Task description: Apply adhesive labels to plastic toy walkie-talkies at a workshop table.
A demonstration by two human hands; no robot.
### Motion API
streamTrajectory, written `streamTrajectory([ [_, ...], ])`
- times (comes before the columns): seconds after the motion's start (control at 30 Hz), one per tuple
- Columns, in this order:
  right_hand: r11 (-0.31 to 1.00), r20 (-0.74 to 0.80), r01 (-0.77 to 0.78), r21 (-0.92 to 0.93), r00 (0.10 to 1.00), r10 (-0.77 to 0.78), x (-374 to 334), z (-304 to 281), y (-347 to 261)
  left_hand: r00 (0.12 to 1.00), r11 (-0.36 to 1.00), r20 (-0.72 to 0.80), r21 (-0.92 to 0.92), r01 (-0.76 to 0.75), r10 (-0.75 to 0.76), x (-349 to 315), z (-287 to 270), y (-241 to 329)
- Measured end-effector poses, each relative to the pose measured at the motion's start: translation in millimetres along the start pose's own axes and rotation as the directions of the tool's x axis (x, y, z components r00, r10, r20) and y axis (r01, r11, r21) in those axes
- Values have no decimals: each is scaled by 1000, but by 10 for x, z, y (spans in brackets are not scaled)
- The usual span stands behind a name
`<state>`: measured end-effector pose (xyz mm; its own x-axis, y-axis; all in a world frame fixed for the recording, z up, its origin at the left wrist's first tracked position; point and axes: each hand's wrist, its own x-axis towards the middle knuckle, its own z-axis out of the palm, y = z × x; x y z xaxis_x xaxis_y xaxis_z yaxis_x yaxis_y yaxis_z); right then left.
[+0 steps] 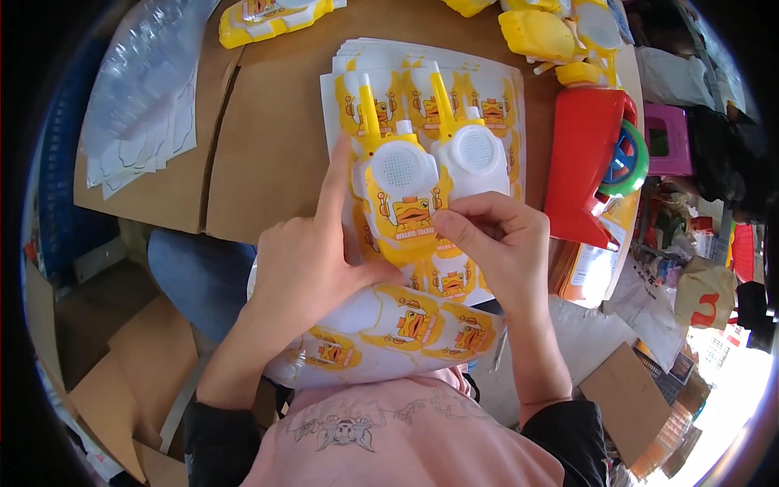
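Two yellow-and-white toy walkie-talkies lie side by side on sticker sheets (513, 81) printed with duck faces. The left walkie-talkie (399, 170) carries a duck sticker (412, 217) below its round speaker. My left hand (304, 252) steadies this toy, with the index finger along its left side and the thumb at its lower end. At the sticker's right edge, my right hand (503, 239) has thumb and forefinger pinched together. The right walkie-talkie (477, 154) has a plain white front, partly hidden by my right hand. Another sticker sheet (389, 341) curls over the table's near edge.
A red tape dispenser (580, 162) with a green-and-blue wheel stands at the right. More yellow toys (544, 36) cluster at the far right, and one yellow toy (272, 20) lies at the far left. Clear plastic packaging (150, 81) covers the left corner of the brown cardboard tabletop (260, 154).
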<state>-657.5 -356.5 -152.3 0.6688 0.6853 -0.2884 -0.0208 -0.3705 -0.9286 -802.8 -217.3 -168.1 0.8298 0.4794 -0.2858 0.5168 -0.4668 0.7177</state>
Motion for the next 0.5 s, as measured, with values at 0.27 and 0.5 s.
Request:
streamTrajectory([
  [0.27,995,34,-92,-48,995,94,20,8,-27,999,999,27,28,-22,22,19,10,-14],
  [0.5,996,58,-78,-52,995,81,67,-5,-8,999,999,-3,7,-37,37,19,24,-37],
])
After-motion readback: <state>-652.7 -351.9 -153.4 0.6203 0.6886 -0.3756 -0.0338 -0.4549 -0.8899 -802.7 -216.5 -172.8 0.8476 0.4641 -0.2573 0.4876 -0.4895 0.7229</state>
